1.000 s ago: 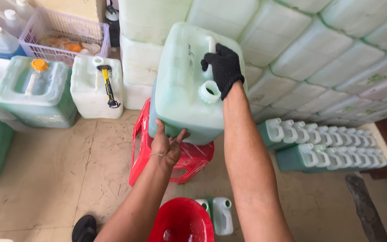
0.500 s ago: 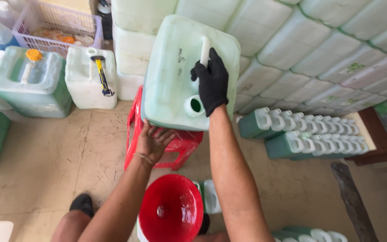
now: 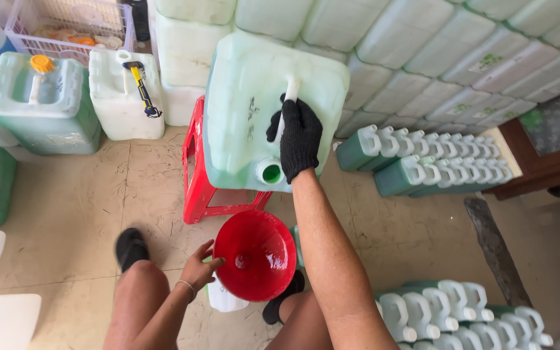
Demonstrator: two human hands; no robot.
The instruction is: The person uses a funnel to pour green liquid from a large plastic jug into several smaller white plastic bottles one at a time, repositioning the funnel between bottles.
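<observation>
A large translucent jerrycan point(image 3: 254, 110) of green liquid lies tipped forward on a red plastic stool point(image 3: 196, 175), its open spout point(image 3: 271, 172) pointing down. My right hand point(image 3: 299, 136), in a black glove, grips the can's handle. Below the spout sits a red funnel point(image 3: 255, 254) set in a small bottle point(image 3: 225, 298) on the floor between my legs. My bare left hand point(image 3: 201, 264) holds the funnel's left rim.
Stacked pale jerrycans point(image 3: 422, 45) form a wall behind. Rows of small green bottles lie at right point(image 3: 422, 162) and lower right point(image 3: 461, 317). At left stand a green can point(image 3: 40, 104), a white can with a hammer point(image 3: 139, 87) and a crate point(image 3: 66, 26).
My left hand left the underside of the jerrycan and dropped to the funnel's rim. The can now rests tipped on the stool, and the view has tilted down toward the funnel.
</observation>
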